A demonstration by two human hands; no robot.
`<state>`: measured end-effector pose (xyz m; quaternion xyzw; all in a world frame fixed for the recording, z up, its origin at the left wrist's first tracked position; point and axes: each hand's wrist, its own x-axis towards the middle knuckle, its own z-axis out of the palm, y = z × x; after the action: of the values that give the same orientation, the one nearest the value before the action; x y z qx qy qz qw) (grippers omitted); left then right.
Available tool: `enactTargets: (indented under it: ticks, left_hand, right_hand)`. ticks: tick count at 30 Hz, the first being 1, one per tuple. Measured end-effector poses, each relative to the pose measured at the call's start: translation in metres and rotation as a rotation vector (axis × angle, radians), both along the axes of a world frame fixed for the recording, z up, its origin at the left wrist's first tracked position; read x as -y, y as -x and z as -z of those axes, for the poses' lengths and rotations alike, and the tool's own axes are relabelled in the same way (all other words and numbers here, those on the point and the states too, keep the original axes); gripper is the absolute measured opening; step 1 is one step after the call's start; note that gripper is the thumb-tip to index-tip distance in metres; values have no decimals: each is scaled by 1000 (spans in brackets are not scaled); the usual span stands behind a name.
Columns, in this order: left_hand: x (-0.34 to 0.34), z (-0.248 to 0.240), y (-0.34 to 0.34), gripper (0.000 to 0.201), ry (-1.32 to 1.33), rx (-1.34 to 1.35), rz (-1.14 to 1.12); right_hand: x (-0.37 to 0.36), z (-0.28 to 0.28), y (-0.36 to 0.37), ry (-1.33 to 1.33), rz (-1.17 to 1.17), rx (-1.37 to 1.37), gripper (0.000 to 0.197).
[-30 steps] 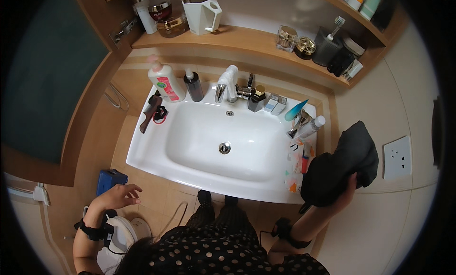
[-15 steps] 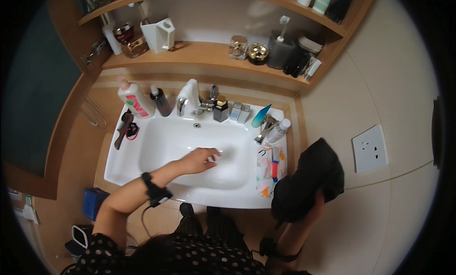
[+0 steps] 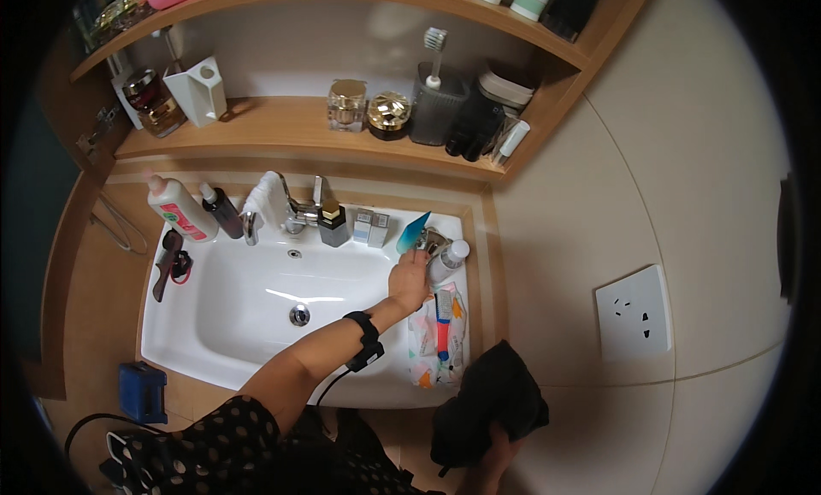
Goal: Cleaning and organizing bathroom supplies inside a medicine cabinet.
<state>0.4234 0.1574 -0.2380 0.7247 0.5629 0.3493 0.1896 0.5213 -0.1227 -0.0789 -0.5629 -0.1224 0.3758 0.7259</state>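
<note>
My left hand (image 3: 409,283) reaches to the right end of the white sink (image 3: 248,332). Its fingers are closed together at a small cluster of things on the rim, and what they hold is hidden. Beside the fingertips are a blue tube (image 3: 413,232), a metal item (image 3: 436,241) too covered to name, and a clear bottle with a white cap (image 3: 449,262). Just below that hand lies a patterned pouch (image 3: 423,358) with a red and blue-handled brush (image 3: 443,324) on it. Low at the right, my right hand (image 3: 498,450) grips a soft black bag (image 3: 489,403).
Along the back rim stand a pump bottle (image 3: 184,211), a dark spray bottle (image 3: 224,213), the faucet (image 3: 295,213) with a white cloth (image 3: 265,200), a black bottle (image 3: 333,226) and small boxes (image 3: 371,227). A comb (image 3: 164,268) lies left. The wooden shelf (image 3: 274,123) juts out above.
My left hand has moved from over the basin to the things at the right rim, and its fingers have closed. The black bag in my right hand is lower. The view has shifted right.
</note>
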Motion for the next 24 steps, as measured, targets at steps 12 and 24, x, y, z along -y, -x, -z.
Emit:
enactTargets:
  ticks: [12,24]
  left_hand:
    - [-33,-42,14,56,-345,518,-60]
    - [-7,-104,61,26,-58,608,59]
  right_hand:
    - [1,-9,4,80,70,32,61]
    - [1,-1,13,6,-45,118,63]
